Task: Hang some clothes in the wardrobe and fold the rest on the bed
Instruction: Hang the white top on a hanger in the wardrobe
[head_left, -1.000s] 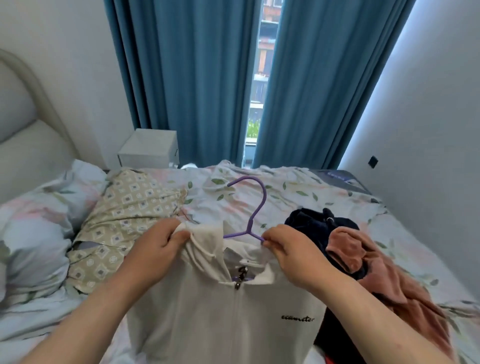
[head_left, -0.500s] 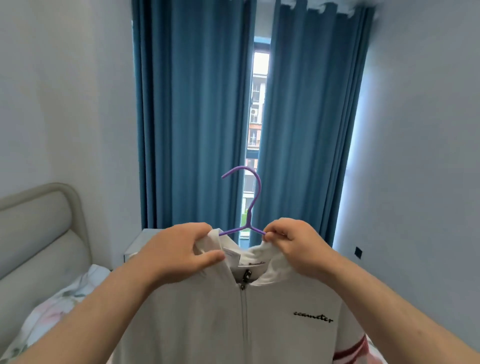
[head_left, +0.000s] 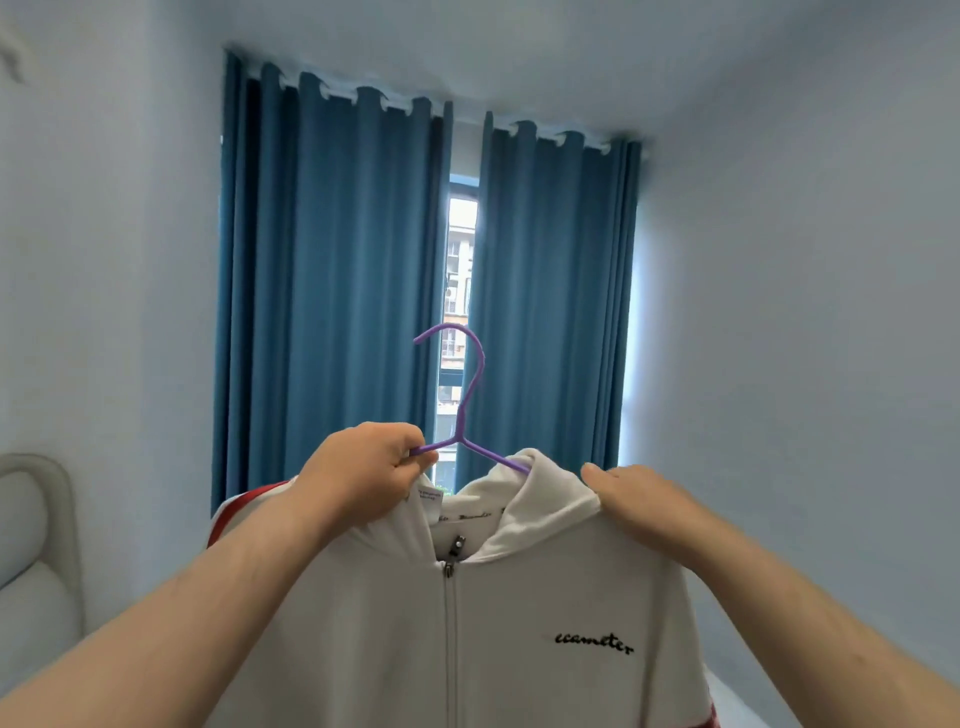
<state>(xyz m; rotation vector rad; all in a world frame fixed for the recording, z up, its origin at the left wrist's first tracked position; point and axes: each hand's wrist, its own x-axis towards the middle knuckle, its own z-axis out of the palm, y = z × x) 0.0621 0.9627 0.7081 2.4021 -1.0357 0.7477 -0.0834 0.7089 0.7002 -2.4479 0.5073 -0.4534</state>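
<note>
White jacket (head_left: 519, 623) reads "ecameter"; left hand (head_left: 363, 467) grips purple hanger (head_left: 470, 395), right hand (head_left: 639, 493) lies open.

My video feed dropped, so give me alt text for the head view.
A white zip-up jacket on a purple hanger is held up before blue curtains. The left hand grips the hanger's arm; the right hand rests on the jacket's shoulder by the hood.

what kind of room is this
Most likely a bedroom. A padded headboard shows at the left edge, long blue curtains hang over a window, and the left hand grips a purple hanger carrying a white zip jacket.
</note>
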